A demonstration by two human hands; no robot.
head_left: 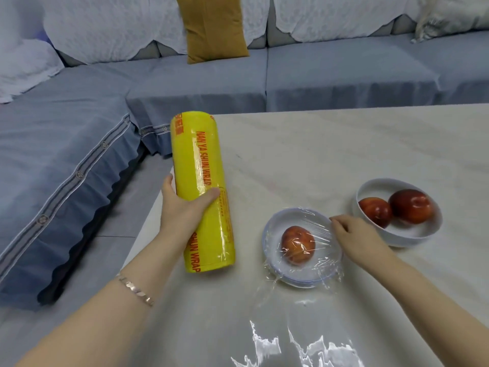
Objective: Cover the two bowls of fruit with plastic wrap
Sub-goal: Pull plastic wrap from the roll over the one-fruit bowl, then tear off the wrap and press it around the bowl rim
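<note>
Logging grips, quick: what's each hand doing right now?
Left hand: holding the yellow roll.
Right hand: fingers curled, pinching the film at the covered bowl's rim.

Table (344,144): roll of wrap (201,165) at left; near bowl (267,234), one fruit (297,245) in it, centre; far bowl (412,238), two fruits (410,206) in it, right and behind. Over near bowl, film (312,221), trailing forward. Sofa (211,83) behind and left.
</note>
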